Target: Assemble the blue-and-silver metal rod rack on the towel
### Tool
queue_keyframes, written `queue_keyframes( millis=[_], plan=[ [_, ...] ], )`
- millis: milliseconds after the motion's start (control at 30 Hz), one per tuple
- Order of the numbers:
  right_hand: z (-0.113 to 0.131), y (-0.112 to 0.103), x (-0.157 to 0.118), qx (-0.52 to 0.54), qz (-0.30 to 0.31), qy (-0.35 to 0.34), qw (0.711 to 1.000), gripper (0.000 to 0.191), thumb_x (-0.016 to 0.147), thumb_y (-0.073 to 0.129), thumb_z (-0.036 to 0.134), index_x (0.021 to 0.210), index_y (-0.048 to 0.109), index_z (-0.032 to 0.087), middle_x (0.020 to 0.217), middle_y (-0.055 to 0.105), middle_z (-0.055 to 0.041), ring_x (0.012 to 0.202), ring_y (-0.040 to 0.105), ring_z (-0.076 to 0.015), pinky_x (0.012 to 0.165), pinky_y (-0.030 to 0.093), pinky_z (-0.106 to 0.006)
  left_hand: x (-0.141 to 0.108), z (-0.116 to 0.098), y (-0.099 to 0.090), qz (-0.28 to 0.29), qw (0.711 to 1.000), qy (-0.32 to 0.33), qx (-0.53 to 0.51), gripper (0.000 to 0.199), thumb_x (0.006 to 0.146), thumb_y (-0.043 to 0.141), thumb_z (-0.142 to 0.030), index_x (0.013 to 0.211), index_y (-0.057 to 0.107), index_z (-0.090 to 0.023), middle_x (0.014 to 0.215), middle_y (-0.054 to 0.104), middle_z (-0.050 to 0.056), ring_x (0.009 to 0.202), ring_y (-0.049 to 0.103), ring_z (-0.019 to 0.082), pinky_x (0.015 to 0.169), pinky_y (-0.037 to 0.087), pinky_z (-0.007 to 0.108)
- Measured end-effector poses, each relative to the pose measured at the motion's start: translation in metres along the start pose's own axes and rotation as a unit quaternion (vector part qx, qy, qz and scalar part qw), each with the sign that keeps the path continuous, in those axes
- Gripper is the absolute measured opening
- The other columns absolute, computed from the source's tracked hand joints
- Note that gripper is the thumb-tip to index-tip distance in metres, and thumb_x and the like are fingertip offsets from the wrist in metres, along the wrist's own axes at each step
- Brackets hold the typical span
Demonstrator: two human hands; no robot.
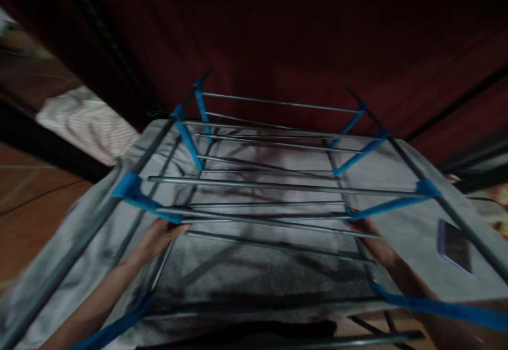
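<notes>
A frame of grey metal rods (278, 185) joined by blue strips (151, 205) stands over a light grey cloth. Reaching in from the lower left, my left hand (164, 235) has its fingers at the lower end of a blue strip, where a cross rod meets it. On the right side my right hand (367, 226) is at the matching lower end of another blue strip (389, 207), partly behind the rods. Several thin rods cross between the two hands. The fingertips of both hands are blurred and partly covered.
A phone (456, 247) lies on the grey cloth (416, 254) at the right. Dark red fabric (286, 37) hangs behind the frame. Striped cloth (95, 125) is at the left, above a tiled floor (35, 202). Near the bottom edge a rod (357, 341) crosses the view.
</notes>
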State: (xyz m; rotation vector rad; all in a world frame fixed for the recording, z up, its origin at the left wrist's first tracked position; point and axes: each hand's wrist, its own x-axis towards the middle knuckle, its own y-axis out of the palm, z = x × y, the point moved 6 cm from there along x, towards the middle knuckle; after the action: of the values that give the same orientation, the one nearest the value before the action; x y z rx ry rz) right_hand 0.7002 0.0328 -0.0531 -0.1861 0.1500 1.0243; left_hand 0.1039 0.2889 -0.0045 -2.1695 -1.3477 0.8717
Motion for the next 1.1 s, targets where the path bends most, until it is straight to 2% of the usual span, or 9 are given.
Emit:
queue_keyframes(
  millis=[133, 367, 500, 567, 667, 867, 967, 1033, 1100],
  plan=[
    [-0.021, -0.021, 0.004, 0.006, 0.04, -0.016, 0.999, 0.074, 0.067, 0.075, 0.058, 0.136, 0.052, 0.045, 0.154, 0.038, 0.0027, 0.143, 0.031, -0.0363, 0.119, 0.029, -0.05, 0.0, -0.004, -0.003, -0.045, 0.992, 0.034, -0.11, 0.042, 0.065, 0.069, -0.055, 0.079, 0.063, -0.017, 0.088, 0.069, 0.008, 0.093, 0.061, 0.028, 0.09, 0.05, 0.039],
    [-0.034, -0.034, 0.006, -0.051, 0.031, -0.028, 0.998, 0.065, 0.069, 0.066, 0.063, 0.132, 0.051, 0.056, 0.151, 0.041, 0.0085, 0.139, 0.035, -0.036, 0.116, 0.036, -0.048, 0.005, 0.006, 0.0, -0.041, 0.988, 0.065, -0.137, 0.041, 0.065, 0.073, -0.053, 0.076, 0.06, -0.016, 0.081, 0.062, 0.006, 0.082, 0.06, 0.022, 0.084, 0.05, 0.036],
    [-0.017, -0.024, 0.003, -0.047, 0.021, -0.048, 0.998, 0.068, 0.062, 0.074, 0.066, 0.126, 0.061, 0.048, 0.146, 0.049, 0.0025, 0.137, 0.04, -0.0375, 0.113, 0.039, -0.049, 0.002, 0.002, -0.002, -0.017, 0.991, 0.055, -0.123, 0.041, 0.065, 0.071, -0.054, 0.077, 0.059, -0.016, 0.078, 0.062, 0.004, 0.079, 0.059, 0.022, 0.077, 0.051, 0.032],
    [-0.008, -0.015, 0.003, -0.036, 0.018, -0.049, 0.998, 0.065, 0.06, 0.077, 0.064, 0.119, 0.066, 0.041, 0.14, 0.055, -0.0008, 0.135, 0.044, -0.0371, 0.113, 0.037, -0.053, 0.002, 0.005, -0.004, -0.008, 0.996, 0.038, -0.081, 0.038, 0.072, 0.067, -0.05, 0.089, 0.061, -0.016, 0.089, 0.066, 0.004, 0.09, 0.061, 0.023, 0.083, 0.05, 0.031],
    [0.002, -0.006, 0.01, -0.033, 0.003, -0.057, 0.998, 0.058, 0.06, 0.081, 0.056, 0.113, 0.068, 0.035, 0.13, 0.063, -0.0029, 0.127, 0.053, -0.0314, 0.112, 0.039, -0.052, 0.008, 0.009, -0.009, -0.015, 1.0, 0.022, -0.011, 0.035, 0.074, 0.06, -0.052, 0.084, 0.06, -0.019, 0.084, 0.067, 0.002, 0.092, 0.06, 0.023, 0.086, 0.049, 0.03],
    [0.0, -0.004, 0.022, -0.01, -0.031, -0.087, 0.996, 0.044, 0.064, 0.078, 0.054, 0.102, 0.069, 0.033, 0.111, 0.071, 0.0, 0.105, 0.066, -0.0243, 0.102, 0.05, -0.047, 0.012, -0.002, -0.014, -0.026, 0.998, -0.047, 0.042, 0.039, 0.056, 0.053, -0.062, 0.066, 0.06, -0.025, 0.078, 0.072, 0.003, 0.092, 0.066, 0.031, 0.09, 0.052, 0.038],
    [-0.005, -0.006, 0.025, -0.025, -0.039, -0.1, 0.994, 0.042, 0.061, 0.081, 0.049, 0.098, 0.069, 0.032, 0.108, 0.071, 0.001, 0.105, 0.066, -0.0244, 0.101, 0.05, -0.047, 0.012, -0.003, -0.016, -0.029, 0.995, -0.081, 0.055, 0.046, 0.055, 0.051, -0.063, 0.071, 0.066, -0.023, 0.085, 0.075, 0.006, 0.095, 0.067, 0.034, 0.094, 0.051, 0.044],
    [-0.007, -0.008, 0.026, -0.038, -0.043, -0.105, 0.993, 0.04, 0.06, 0.083, 0.045, 0.094, 0.07, 0.031, 0.107, 0.071, 0.0009, 0.107, 0.065, -0.025, 0.103, 0.049, -0.047, 0.012, -0.003, -0.019, -0.042, 0.994, -0.078, 0.068, 0.05, 0.058, 0.051, -0.063, 0.079, 0.07, -0.022, 0.092, 0.076, 0.006, 0.098, 0.067, 0.034, 0.096, 0.05, 0.045],
    [-0.008, -0.01, 0.027, -0.057, -0.043, -0.109, 0.991, 0.037, 0.061, 0.083, 0.043, 0.092, 0.07, 0.029, 0.107, 0.071, -0.0003, 0.109, 0.064, -0.0257, 0.106, 0.046, -0.048, 0.013, -0.006, -0.022, -0.074, 0.992, -0.034, 0.092, 0.048, 0.062, 0.049, -0.061, 0.081, 0.071, -0.023, 0.094, 0.076, 0.004, 0.098, 0.068, 0.031, 0.095, 0.052, 0.042]
  ],
)
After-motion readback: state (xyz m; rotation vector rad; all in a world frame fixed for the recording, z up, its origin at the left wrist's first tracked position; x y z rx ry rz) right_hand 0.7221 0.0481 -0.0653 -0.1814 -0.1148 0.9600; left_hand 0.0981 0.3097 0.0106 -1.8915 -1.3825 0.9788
